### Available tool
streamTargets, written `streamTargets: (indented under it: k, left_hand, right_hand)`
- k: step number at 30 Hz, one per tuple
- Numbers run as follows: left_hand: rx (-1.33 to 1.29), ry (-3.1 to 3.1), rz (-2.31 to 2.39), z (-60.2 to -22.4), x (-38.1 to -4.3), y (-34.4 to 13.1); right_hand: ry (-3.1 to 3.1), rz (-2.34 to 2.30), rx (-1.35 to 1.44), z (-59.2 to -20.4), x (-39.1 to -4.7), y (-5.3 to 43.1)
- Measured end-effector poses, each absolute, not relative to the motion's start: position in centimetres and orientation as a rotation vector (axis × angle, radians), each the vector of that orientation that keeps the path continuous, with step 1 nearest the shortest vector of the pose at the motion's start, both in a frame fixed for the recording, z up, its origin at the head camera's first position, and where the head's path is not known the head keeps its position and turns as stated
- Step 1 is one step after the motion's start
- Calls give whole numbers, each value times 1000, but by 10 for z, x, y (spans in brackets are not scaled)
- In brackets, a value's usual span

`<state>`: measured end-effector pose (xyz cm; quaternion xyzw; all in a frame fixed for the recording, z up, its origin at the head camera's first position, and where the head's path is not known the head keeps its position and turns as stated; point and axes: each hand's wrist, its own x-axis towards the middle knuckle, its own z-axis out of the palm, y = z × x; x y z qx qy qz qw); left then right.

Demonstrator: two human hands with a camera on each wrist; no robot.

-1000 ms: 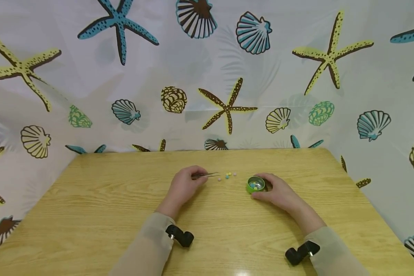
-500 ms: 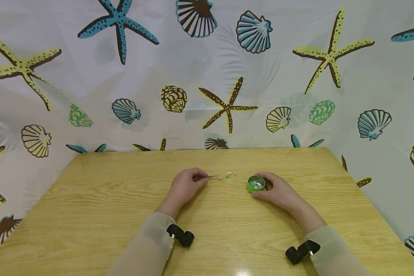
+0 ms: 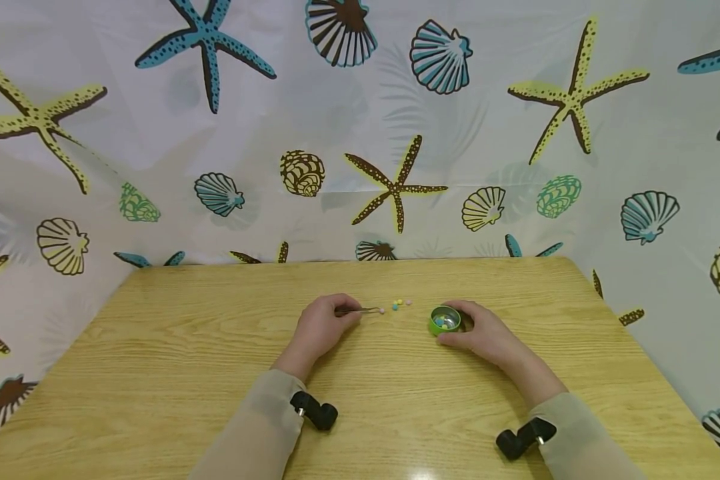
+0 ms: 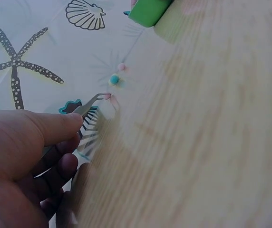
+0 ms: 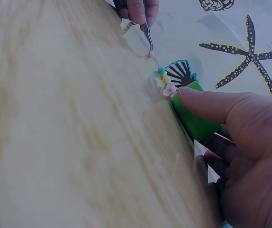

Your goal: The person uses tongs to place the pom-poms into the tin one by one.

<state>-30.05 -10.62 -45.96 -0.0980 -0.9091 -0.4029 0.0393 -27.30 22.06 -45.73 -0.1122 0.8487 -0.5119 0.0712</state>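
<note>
Between thumb and fingers, my left hand [image 3: 325, 327] pinches thin tweezers [image 4: 87, 106] with a bent tip. That tip is at a small pink bead [image 4: 107, 96] on the table; the left and right wrist views show the two touching. My right hand [image 3: 486, 333] holds a small round green tin [image 5: 196, 114] from its right side, thumb in front. Blue and yellow beads [image 3: 441, 322] lie inside its shiny metal interior. Between the tweezers and the tin sit a blue bead [image 3: 395, 307], yellow beads [image 3: 399, 302] and another pink bead [image 3: 409, 303].
A wooden table [image 3: 216, 373] lies under both hands. Behind it and along its sides hangs a white cloth [image 3: 336, 220] printed with starfish and shells. Each sleeve carries a black camera mount [image 3: 315, 410] at the wrist.
The tweezers' tip has lowered slightly to the nearest pink bead, and its two prongs have come together there. The right hand and the tin have stayed in place.
</note>
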Motion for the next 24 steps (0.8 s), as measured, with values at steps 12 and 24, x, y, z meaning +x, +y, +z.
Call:
streamTargets:
  k: [12,24]
  left_hand:
    - [-298,-2766,-1249,-457,-301,-106]
    - [-360,-2683,-1411,-431,-295,-80]
  right_hand:
    - [2572,-1514,-337,-459,-275,222]
    - [2558,-1529,-312,-458,-275,222]
